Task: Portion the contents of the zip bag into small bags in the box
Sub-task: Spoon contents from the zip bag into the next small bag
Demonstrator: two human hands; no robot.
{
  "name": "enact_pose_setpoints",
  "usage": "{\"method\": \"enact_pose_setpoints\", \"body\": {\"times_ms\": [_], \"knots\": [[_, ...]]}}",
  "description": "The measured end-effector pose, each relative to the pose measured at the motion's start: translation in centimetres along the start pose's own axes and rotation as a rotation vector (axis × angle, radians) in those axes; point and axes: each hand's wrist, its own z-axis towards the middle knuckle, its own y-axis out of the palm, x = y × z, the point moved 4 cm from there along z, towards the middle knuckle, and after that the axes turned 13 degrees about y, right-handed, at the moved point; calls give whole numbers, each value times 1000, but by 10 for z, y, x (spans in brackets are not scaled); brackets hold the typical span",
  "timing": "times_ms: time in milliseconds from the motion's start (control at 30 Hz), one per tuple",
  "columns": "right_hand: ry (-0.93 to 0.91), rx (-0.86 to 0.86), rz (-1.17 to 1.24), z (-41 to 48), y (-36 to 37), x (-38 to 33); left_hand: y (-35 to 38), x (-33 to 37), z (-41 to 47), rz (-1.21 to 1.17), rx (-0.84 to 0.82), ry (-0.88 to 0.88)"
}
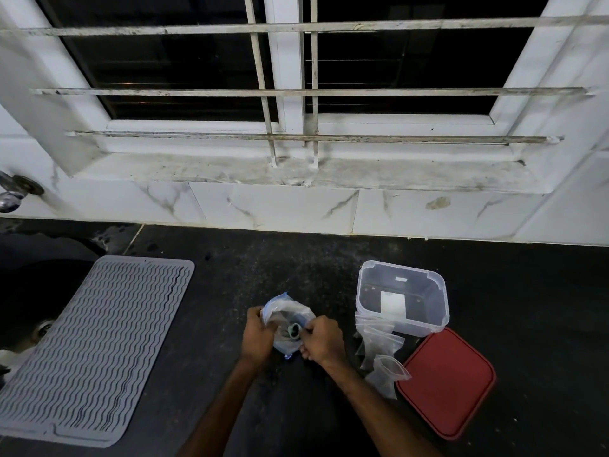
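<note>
Nothing legible shows anywhere, no word, brand or number. The clear box bears a white rectangular label on its wall and a small white patch nearer the rim; any writing on either is too small to read

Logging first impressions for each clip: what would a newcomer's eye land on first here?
The left hand and right hand, low centre, grip a clear zip bag over the dark counter. To their right stands an open clear box, small bags in front of it, a red lid beside them. A grey ribbed mat lies left.
</note>
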Motion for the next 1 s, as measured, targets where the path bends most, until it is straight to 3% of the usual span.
{"method": "enact_pose_setpoints", "body": {"times_ms": [133,367,500,700,867,1000], "knots": [[-174,116,-200,-16,-9,-16,-8,-3,-5,184,22,51],[-273,181,-622,-19,-7,-18,-11,-7,-2,407,-172,90],[-214,169,-544,-16,-3,-21,-14,16,5,471,-107,252],[-128,127,-330,-14,-2,-15,-9,13,9,-139,-66,80],[-72,130,-215,-12,1,-10,0,-22,-8,-3,-151,-107],[-12,77,-128,-10,5,-6,3,-29,-14,3,-98,-177]]}}
